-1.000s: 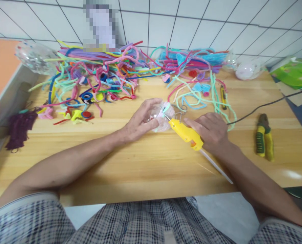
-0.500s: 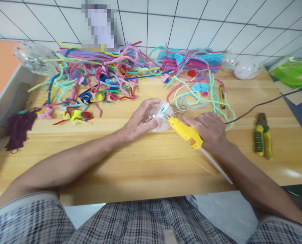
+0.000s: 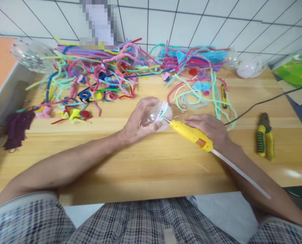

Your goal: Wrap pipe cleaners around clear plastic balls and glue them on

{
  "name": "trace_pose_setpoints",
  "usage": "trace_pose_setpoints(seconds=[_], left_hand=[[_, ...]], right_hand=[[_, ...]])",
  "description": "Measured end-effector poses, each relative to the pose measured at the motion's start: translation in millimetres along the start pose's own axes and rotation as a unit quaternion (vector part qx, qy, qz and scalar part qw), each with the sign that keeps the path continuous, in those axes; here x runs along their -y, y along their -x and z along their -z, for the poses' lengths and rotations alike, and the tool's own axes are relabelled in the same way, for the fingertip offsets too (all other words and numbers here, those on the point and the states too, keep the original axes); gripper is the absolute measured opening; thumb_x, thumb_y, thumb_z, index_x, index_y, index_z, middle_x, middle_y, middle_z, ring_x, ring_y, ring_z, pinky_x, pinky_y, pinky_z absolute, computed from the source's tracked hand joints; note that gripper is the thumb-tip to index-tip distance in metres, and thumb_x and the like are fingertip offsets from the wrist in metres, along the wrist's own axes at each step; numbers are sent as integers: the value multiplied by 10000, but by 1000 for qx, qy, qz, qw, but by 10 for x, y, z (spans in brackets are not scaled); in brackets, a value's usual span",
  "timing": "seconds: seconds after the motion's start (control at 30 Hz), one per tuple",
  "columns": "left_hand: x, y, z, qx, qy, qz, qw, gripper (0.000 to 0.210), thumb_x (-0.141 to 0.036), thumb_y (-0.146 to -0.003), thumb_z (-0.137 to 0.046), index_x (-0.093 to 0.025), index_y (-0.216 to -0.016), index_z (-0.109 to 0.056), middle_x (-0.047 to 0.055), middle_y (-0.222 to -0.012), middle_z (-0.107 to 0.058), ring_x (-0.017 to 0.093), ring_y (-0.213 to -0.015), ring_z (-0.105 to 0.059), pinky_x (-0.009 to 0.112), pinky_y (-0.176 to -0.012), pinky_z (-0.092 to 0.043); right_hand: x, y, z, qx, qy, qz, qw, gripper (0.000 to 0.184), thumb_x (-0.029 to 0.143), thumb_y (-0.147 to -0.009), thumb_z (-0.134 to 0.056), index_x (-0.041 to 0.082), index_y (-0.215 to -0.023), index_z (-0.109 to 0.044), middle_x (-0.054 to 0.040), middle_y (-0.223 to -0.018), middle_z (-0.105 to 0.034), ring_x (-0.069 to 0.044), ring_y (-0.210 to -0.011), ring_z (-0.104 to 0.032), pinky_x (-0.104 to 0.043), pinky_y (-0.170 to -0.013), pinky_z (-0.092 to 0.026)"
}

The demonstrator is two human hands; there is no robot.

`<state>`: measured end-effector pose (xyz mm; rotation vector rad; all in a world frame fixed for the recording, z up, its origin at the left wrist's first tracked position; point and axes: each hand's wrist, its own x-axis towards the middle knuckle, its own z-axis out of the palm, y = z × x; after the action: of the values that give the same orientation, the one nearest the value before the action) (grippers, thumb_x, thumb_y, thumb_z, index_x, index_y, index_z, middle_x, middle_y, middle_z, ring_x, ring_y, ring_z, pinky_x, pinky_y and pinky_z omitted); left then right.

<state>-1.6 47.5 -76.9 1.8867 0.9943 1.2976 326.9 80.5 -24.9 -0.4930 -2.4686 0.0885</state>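
Over the middle of the table, my left hand is closed round a clear round ball, its far half whitish. A mint and pale pink band runs across the ball. My right hand grips a yellow hot glue gun, and its metal nozzle meets or nearly meets the band; I cannot tell which. A long translucent glue stick sticks out of the gun's rear, over my right forearm. Part of the ball is hidden behind my left fingers.
Colourful pipe cleaners lie heaped along the tiled wall. Green-and-yellow pliers and a yellow utility knife rest on the right. A black cord crosses there. A purple fringed piece sits at left, clear balls at the back.
The glue gun has turned flatter, its rear and glue stick swinging to the right. The ball has rotated slightly in my left hand, with the band now facing the nozzle more squarely.
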Motion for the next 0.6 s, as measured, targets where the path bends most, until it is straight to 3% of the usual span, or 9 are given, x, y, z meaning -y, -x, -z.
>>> trace_pose_setpoints(seconds=[0.1,0.23,0.4,0.6], left_hand=[[4,-7,8,-2,-20,-29,999,628,-567,-1069,-794,-294,-1589,-573,156,-1615,-625,368,-1565,-605,593,-1371,-489],[25,-13,11,3,-31,-41,999,632,-566,-1075,-780,-302,-1604,-555,161,-1620,-622,379,-1576,-593,616,-1372,-483],[38,-13,8,0,-41,-37,998,648,-610,-1076,-777,-301,-1601,-557,153,-1603,-633,359,-1547,-612,582,-1351,-509],[96,-19,-5,-8,-50,-75,996,633,-569,-1088,-773,-290,-1613,-554,155,-1587,-643,347,-1521,-636,555,-1322,-541]], right_hand=[[-45,14,-21,1,-24,11,1000,312,412,-1238,-513,269,-1371,-757,-120,-1244,-893,-273,-1055,-874,-441,-860,-678],[-61,25,-6,38,-38,-37,998,363,504,-1239,-473,321,-1297,-781,-111,-1210,-892,-293,-1058,-874,-482,-852,-678],[-18,-43,51,13,-22,39,999,267,367,-1227,-547,225,-1363,-728,-172,-1163,-894,-274,-1081,-869,-414,-858,-667],[-26,-66,-3,6,-10,40,999,272,360,-1242,-498,227,-1330,-718,-137,-1089,-895,-262,-988,-877,-409,-813,-673]])
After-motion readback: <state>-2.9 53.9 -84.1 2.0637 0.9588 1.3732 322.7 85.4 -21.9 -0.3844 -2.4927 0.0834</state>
